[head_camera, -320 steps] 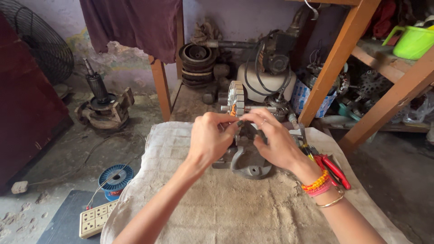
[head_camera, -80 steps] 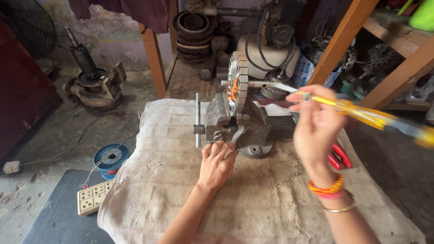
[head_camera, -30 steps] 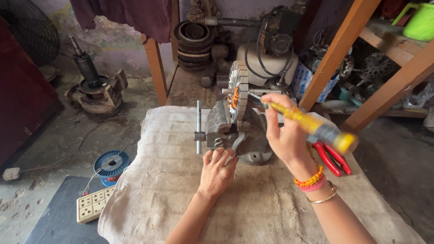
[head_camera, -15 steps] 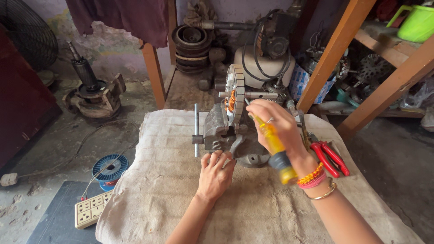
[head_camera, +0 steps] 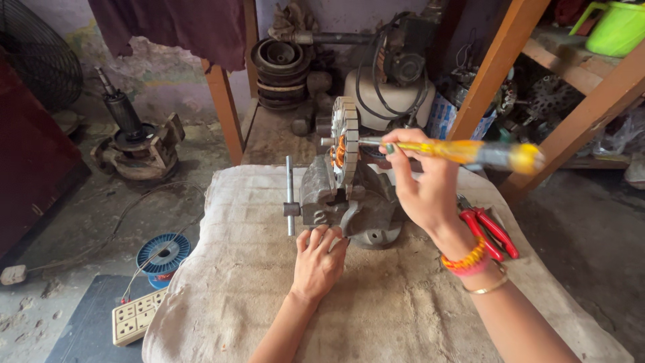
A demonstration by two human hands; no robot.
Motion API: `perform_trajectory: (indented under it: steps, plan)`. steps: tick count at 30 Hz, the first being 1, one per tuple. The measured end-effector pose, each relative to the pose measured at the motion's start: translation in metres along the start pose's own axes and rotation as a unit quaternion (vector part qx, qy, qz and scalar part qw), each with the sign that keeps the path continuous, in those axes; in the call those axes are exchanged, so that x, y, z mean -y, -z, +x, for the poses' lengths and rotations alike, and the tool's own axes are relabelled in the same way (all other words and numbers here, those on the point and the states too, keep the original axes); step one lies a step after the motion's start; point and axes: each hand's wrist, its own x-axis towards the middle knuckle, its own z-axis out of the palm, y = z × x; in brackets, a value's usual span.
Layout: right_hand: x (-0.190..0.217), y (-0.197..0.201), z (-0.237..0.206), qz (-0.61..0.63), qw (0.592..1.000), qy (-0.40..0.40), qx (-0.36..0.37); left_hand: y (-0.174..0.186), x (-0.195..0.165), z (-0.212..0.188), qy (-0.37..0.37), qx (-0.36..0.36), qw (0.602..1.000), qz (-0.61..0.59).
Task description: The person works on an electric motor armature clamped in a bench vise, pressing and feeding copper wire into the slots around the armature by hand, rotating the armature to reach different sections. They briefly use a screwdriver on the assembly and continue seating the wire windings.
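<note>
A grey bench vise (head_camera: 349, 205) stands on a table covered with coarse cloth (head_camera: 376, 302). Clamped upright in its jaws is a round motor stator (head_camera: 345, 140) with orange copper windings. My left hand (head_camera: 317, 263) rests flat against the front base of the vise, just below its sliding handle bar (head_camera: 289, 195). My right hand (head_camera: 422, 183) grips a screwdriver with a yellow handle (head_camera: 480, 152), held level, its metal tip against the stator's windings.
Red-handled pliers (head_camera: 489, 232) lie on the cloth right of my wrist. Wooden shelf posts (head_camera: 494, 67) rise at right. On the floor at left are a blue wire spool (head_camera: 161, 257), a white power strip (head_camera: 138, 316) and an old motor (head_camera: 138, 144).
My right hand has turned the screwdriver from pointing handle-down to level, tip at the stator. My left hand stays on the vise base.
</note>
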Motion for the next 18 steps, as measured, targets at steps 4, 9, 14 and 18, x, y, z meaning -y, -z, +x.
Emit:
perform_trajectory:
  steps: [4,9,14,18]
  plan:
    - [0.002,0.01,-0.007,0.041,0.999,-0.023,-0.017,-0.003,0.0,0.001,-0.004,0.002,1.0,-0.003]
    - [0.003,0.0,-0.002,-0.023,0.995,0.097,0.019,-0.001,0.0,0.001,-0.005,0.01,1.0,0.003]
    - [0.01,0.0,-0.006,-0.04,0.997,0.049,0.051,0.002,-0.001,0.003,0.002,0.025,0.999,-0.022]
    - [0.0,0.006,-0.017,-0.05,0.992,0.11,0.038,0.006,-0.001,0.006,0.008,0.052,0.998,-0.043]
